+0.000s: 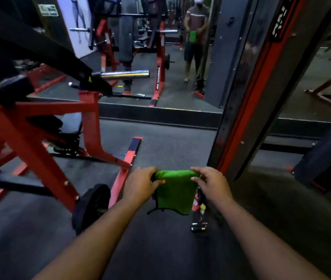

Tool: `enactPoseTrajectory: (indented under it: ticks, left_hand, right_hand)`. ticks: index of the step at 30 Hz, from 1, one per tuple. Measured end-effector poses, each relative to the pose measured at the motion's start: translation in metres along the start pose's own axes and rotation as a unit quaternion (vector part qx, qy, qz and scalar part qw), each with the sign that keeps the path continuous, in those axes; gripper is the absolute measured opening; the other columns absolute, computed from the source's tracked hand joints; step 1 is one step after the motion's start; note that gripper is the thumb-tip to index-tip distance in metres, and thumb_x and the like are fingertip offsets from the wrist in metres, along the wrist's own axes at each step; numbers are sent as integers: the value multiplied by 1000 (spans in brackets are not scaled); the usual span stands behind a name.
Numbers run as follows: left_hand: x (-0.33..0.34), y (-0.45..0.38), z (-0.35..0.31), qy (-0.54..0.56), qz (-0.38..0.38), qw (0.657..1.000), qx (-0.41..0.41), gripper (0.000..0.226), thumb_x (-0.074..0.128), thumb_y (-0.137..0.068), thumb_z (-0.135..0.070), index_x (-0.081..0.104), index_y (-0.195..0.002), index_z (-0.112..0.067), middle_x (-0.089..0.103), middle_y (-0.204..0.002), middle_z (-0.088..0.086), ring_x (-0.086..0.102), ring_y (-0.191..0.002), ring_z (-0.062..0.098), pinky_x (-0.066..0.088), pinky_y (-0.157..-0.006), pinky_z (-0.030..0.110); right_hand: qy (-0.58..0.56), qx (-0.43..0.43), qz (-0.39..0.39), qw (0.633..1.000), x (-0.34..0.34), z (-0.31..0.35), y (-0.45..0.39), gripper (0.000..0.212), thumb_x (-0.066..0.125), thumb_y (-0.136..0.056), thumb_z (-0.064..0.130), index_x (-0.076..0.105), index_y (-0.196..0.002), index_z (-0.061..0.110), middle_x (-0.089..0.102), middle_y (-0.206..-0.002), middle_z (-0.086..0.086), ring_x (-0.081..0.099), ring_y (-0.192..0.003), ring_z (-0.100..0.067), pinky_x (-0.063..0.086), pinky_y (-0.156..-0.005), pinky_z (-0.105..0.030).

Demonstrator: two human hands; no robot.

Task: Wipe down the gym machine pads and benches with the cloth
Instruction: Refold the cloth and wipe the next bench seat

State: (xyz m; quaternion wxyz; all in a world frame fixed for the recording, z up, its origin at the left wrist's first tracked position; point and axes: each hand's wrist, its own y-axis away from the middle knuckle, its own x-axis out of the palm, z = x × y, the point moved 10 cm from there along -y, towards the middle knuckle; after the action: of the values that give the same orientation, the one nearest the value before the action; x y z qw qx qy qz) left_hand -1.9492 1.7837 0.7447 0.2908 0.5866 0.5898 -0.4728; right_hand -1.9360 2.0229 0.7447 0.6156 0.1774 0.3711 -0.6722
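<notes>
A green cloth (175, 191) hangs folded between my two hands, low in the middle of the head view. My left hand (140, 183) grips its top left corner, thumb over the fold. At the top right corner my right hand (211, 181) pinches the cloth. A red-framed gym machine (87, 126) with black pads (7, 85) stands to my left, well above and away from the cloth. Neither hand touches any pad.
A black weight plate (91, 207) hangs on the machine's lower peg by my left forearm. A chrome sleeve (125, 74) sticks out at mid height. A tall black-and-red upright (247, 93) rises on the right. A wall mirror (180, 57) ahead reflects a person holding a green cloth.
</notes>
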Motion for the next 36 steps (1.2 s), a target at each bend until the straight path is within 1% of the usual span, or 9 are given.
enactPoseTrajectory:
  ticks: [4, 7, 10, 13, 16, 22, 26, 31, 36]
  left_hand:
    - [-1, -92, 20, 159, -11, 987, 7, 41, 72, -81, -51, 68, -100, -15, 58, -98, 1, 57, -95, 21, 49, -83, 29]
    - [9, -148, 15, 371, 38, 926, -57, 21, 64, -100, -17, 60, -111, 0, 63, -96, -2, 59, -92, 12, 48, -76, 10]
    - [23, -204, 3, 477, 22, 875, -80, 22, 53, -105, -18, 58, -120, -2, 68, -104, 1, 62, -97, 11, 51, -79, 13]
    - [38, -267, -1, 542, -11, 832, -116, 24, 52, -106, -25, 59, -119, -6, 70, -115, 16, 66, -103, 21, 58, -89, 33]
    - [55, -324, 3, 611, -31, 772, -171, 29, 53, -105, -27, 58, -118, -2, 71, -109, 21, 69, -97, 30, 57, -91, 55]
    - [134, -404, 42, 675, 25, 683, -278, 54, 61, -98, -48, 58, -129, -3, 69, -124, 24, 68, -112, 37, 52, -99, 62]
    - [195, -450, 55, 655, 123, 689, -287, 42, 61, -100, -33, 58, -132, -6, 72, -122, 18, 68, -115, 36, 55, -98, 53]
    - [225, -567, 89, 640, 87, 715, -267, 26, 65, -98, -10, 60, -123, -11, 75, -111, 9, 74, -97, 22, 61, -79, 35]
    - [281, -686, 117, 574, 112, 753, -302, 25, 65, -99, -18, 61, -122, -10, 73, -113, 10, 72, -98, 23, 60, -83, 37]
  right_hand:
    - [54, -33, -63, 996, -12, -8, -85, 19, 79, -87, 28, 76, -104, 19, 58, -94, 6, 55, -93, -16, 42, -84, -29]
    - [-132, 17, -64, 989, -6, -26, -148, 9, 70, -95, 25, 68, -104, 21, 56, -104, 4, 56, -103, -14, 44, -94, -31]
    - [-364, 88, -56, 926, 14, -46, -202, 16, 61, -100, 37, 60, -101, 22, 60, -96, 6, 57, -93, -11, 48, -84, -31]
    - [-539, 147, -14, 829, 43, -68, -255, 44, 76, -83, 56, 60, -111, 26, 70, -107, -4, 68, -100, -20, 58, -86, -41]
    - [-543, 216, 91, 806, 80, -89, -285, 71, 87, -73, 46, 57, -129, 15, 77, -111, -6, 74, -98, -24, 62, -77, -37]
    - [-540, 272, 58, 795, 108, -139, -379, 22, 67, -94, 8, 67, -115, 5, 76, -107, -18, 75, -88, -26, 63, -76, -39]
    - [-498, 284, 49, 818, 125, -168, -453, 13, 63, -98, 7, 66, -110, 9, 77, -97, -10, 74, -79, -18, 62, -68, -31]
    - [-433, 305, 23, 848, 156, -225, -546, 15, 64, -98, 8, 65, -112, 9, 76, -105, -16, 73, -93, -28, 60, -85, -44]
    - [-353, 332, -30, 874, 169, -265, -646, 17, 69, -96, 12, 65, -112, 8, 76, -103, -11, 73, -87, -23, 59, -69, -30]
